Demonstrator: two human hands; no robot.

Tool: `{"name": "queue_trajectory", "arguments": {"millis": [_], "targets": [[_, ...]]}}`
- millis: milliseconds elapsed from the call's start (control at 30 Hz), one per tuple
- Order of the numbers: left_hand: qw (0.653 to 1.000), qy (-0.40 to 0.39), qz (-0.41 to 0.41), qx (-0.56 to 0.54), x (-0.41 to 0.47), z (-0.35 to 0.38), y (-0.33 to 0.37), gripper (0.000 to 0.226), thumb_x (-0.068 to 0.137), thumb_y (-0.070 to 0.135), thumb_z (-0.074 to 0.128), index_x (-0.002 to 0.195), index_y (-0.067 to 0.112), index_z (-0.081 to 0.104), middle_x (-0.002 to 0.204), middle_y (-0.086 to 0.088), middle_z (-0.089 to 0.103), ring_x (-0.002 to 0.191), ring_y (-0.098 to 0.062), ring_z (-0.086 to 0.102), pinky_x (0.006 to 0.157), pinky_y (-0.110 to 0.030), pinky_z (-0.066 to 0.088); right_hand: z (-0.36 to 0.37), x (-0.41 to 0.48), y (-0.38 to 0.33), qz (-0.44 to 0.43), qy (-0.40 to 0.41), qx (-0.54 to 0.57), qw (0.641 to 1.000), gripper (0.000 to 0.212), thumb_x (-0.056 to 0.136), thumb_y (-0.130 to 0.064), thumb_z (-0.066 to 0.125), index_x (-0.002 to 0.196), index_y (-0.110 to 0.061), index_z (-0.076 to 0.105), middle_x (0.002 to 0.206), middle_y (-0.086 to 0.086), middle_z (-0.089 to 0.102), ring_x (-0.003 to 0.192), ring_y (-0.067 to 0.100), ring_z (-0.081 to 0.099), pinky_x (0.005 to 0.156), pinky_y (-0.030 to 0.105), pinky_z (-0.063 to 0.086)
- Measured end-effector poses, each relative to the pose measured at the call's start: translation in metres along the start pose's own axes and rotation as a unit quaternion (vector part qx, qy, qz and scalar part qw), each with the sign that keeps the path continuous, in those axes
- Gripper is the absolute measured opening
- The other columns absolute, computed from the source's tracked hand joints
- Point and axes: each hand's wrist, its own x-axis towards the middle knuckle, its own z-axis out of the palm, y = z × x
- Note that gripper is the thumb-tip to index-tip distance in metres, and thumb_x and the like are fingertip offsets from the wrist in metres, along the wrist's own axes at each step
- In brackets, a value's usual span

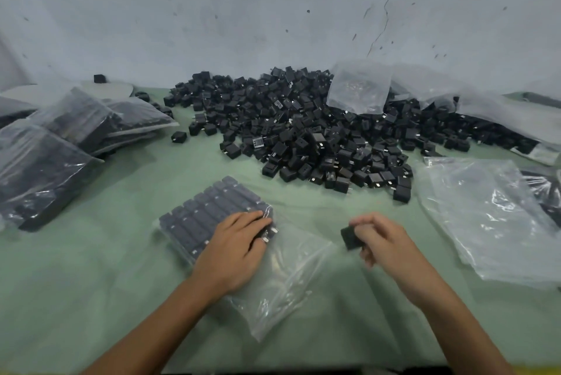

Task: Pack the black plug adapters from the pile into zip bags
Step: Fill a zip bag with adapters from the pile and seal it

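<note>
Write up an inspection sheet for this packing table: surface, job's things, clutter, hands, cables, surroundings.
Surface: green cloth covers the table.
Job's things: pile of black adapters at the back; part-filled zip bag in front, adapters in rows inside; filled bags stacked on the left; empty bags on the right.
Clutter: loose bag lying on the pile; stray adapter on a pale disc far left.
Hands: left hand rests on the part-filled zip bag; right hand pinches one adapter.
Cables: nothing seen.
Surroundings: pale wall, cracked and speckled.
</note>
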Motion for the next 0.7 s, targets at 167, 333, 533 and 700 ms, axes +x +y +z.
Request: {"name": "queue_trajectory", "arguments": {"millis": [167, 333, 533, 700], "targets": [[1.0, 0.002, 0.001, -0.001, 0.0, 0.001, -0.001, 0.056, 0.094, 0.042, 0.029, 0.146, 0.032, 0.05, 0.153, 0.014, 0.043, 0.142, -0.006, 0.026, 0.116, -0.02, 0.005, 0.022, -0.065, 0.013, 0.012, -0.179, -0.02, 0.984, 0.026, 0.089, -0.002, 0.066, 0.103, -0.023, 0.073, 0.094, -0.001, 0.075, 0.078, 0.015, 0.071, 0.074, 0.025, 0.055], [1.0, -0.001, 0.0, -0.012, 0.0, -0.002, 0.003, 0.057, 0.092, 0.04, 0.031, 0.145, 0.031, 0.051, 0.152, 0.014, 0.044, 0.14, -0.006, 0.027, 0.117, -0.021, 0.009, 0.065, -0.058, 0.014, -0.125, -0.057, -0.182, 0.974, 0.016, 0.088, -0.029, 0.072, 0.104, -0.033, 0.072, 0.101, -0.018, 0.06, 0.097, -0.002, 0.054, 0.088, 0.012, 0.04], [1.0, -0.005, 0.002, -0.014, -0.001, -0.005, 0.004, 0.056, 0.093, 0.037, 0.033, 0.145, 0.029, 0.051, 0.151, 0.013, 0.045, 0.14, -0.008, 0.029, 0.12, -0.026, 0.013, 0.101, -0.055, 0.03, -0.164, 0.115, -0.319, 0.926, 0.024, 0.091, -0.046, 0.056, 0.111, -0.041, 0.068, 0.157, 0.007, 0.023, 0.134, 0.027, 0.022, 0.109, 0.045, 0.029], [1.0, -0.003, 0.007, -0.013, -0.001, -0.004, 0.003, 0.057, 0.092, 0.038, 0.031, 0.145, 0.029, 0.051, 0.151, 0.012, 0.045, 0.14, -0.007, 0.03, 0.119, -0.025, 0.013, 0.088, -0.017, 0.024, -0.202, -0.025, -0.36, 0.91, 0.033, 0.099, -0.047, 0.045, 0.127, -0.035, 0.06, 0.166, -0.002, -0.009, 0.151, 0.019, -0.011, 0.117, 0.03, -0.004]]}}
